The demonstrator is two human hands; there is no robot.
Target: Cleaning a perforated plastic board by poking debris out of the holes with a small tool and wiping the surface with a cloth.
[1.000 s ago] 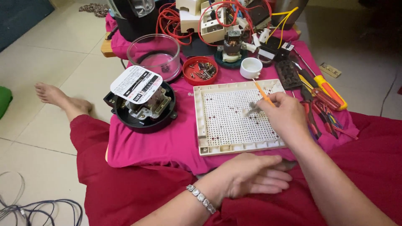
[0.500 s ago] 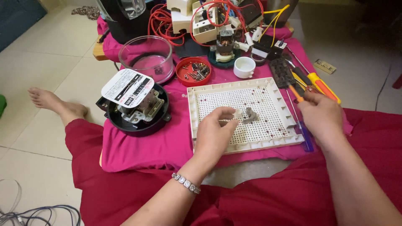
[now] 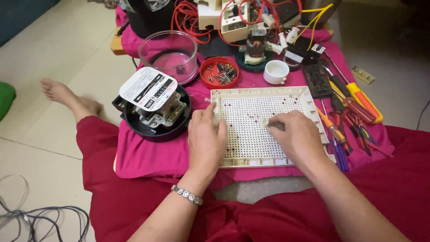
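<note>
A white perforated tray (image 3: 260, 91) lies on a pink cloth in front of me. My left hand (image 3: 206, 140), with a bracelet at the wrist, rests over the tray's left rim with its fingers curled on the edge. Over the middle of the tray, my right hand (image 3: 299, 138) pinches a small pale part (image 3: 266, 123) between its fingertips. Left of the tray sits a black round meter base (image 3: 152, 127) with its mechanism exposed and a white label plate on top.
A clear glass dome (image 3: 169, 54), a red lid of screws (image 3: 219, 72) and a small white cup (image 3: 276, 71) stand behind the tray. Screwdrivers and pliers (image 3: 354, 107) lie at its right. Red wires and parts crowd the back. My foot (image 3: 67, 96) and loose cables (image 3: 40, 219) are on the left.
My right hand set down the orange screwdriver at the tools on the right and came back over the tray pinching a small part. My left hand rose from my lap to the tray's left rim.
</note>
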